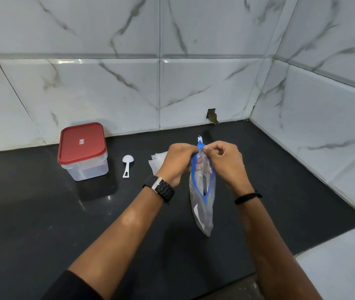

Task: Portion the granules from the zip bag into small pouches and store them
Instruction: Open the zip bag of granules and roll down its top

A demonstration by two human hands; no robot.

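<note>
A clear zip bag [202,204] with a blue zipper strip is held up above the black counter [42,213], its mouth spread apart. My left hand [175,163] pinches the left lip of the mouth near the white slider. My right hand [226,163] pinches the right lip. Small clear pouches [156,162] lie in a pile on the counter, partly hidden behind my left hand. A white scoop [126,165] lies flat to their left. A clear tub with a red lid [83,150] stands further left, lid on.
Marble-look tiled walls [172,83] close the counter at the back and on the right, meeting in a corner. A small dark hole [212,115] sits in the back wall at counter level. A pale tiled surface [341,267] borders the counter at the lower right.
</note>
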